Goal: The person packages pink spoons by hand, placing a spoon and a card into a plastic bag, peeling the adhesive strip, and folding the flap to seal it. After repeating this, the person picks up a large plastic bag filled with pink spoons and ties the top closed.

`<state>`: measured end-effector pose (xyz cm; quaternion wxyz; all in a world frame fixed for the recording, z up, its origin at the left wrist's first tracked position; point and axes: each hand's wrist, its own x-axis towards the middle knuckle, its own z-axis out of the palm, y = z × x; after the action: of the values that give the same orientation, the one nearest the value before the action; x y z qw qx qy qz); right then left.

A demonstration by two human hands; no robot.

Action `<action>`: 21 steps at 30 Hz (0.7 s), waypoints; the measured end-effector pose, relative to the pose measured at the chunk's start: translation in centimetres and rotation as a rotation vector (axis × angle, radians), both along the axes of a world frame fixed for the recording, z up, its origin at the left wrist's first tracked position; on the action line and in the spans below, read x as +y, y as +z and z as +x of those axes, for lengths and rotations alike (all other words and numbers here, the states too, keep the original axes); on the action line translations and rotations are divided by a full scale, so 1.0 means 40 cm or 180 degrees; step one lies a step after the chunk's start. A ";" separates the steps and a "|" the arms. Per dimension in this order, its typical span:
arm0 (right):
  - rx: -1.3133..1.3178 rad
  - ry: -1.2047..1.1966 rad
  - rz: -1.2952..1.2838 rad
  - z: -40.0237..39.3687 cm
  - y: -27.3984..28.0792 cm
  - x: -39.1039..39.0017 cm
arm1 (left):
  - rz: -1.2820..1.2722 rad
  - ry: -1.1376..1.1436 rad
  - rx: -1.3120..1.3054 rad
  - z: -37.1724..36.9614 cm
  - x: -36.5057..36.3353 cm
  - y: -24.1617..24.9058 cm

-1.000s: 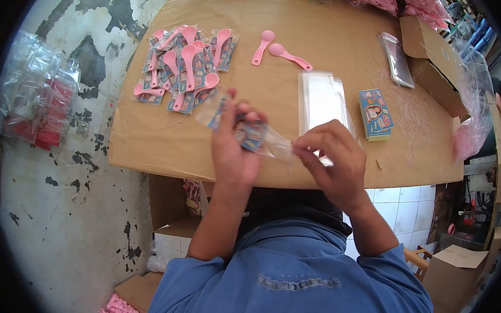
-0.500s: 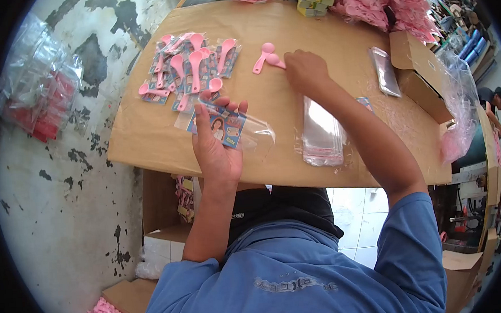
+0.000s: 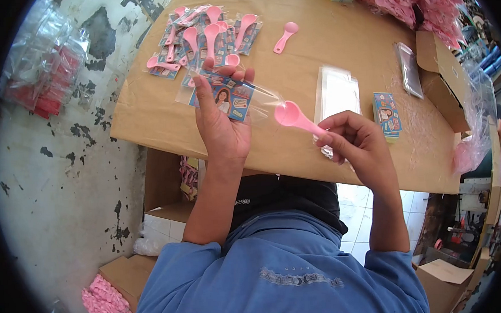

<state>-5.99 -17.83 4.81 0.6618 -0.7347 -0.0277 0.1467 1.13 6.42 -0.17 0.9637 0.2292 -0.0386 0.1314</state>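
Now right hand [image 3: 364,147] pinches spoon [image 3: 295,119] by handle, picked up since last view, so I count one loose spoon [image 3: 287,36] left beyond bag [image 3: 264,101], both hands occupied; left hand [image 3: 222,127] grips bag, thin glossy film around flat printed card [image 3: 226,96]; spoon smooth, pink, round-bowled, just beside bag's card-free end

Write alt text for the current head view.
A person's right hand holds a pink spoon near a clear bag with a printed card inside, held in the left hand. Bagged spoons, a loose spoon, clear bags and stacked cards lie on the brown table.
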 end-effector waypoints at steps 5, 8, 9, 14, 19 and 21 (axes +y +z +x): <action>0.0227 0.0066 0.0922 0.004 -0.049 0.028 | 0.0403 -0.0463 0.0168 -0.044 -0.077 0.014; 0.0082 0.0028 0.1187 -0.006 -0.060 0.027 | 0.0450 -0.0597 0.0283 -0.060 -0.103 0.014; 0.0025 -0.0071 0.1147 -0.005 -0.064 0.026 | 0.0466 -0.0620 0.0273 -0.061 -0.105 0.012; -0.0347 -0.0469 0.0803 0.004 -0.097 0.030 | 0.0250 -0.1108 0.0406 -0.077 -0.149 0.013; -0.1032 -0.0928 0.0447 0.007 -0.131 0.054 | 0.0222 -0.1526 0.0482 -0.073 -0.158 -0.005; -0.1349 -0.1138 0.0477 0.006 -0.117 0.064 | 0.0272 -0.1600 0.0550 -0.067 -0.156 -0.006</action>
<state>-5.73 -15.28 0.13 0.7091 -0.6912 -0.0463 -0.1316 -1.55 0.18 -0.41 0.9552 0.2633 -0.0173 -0.1338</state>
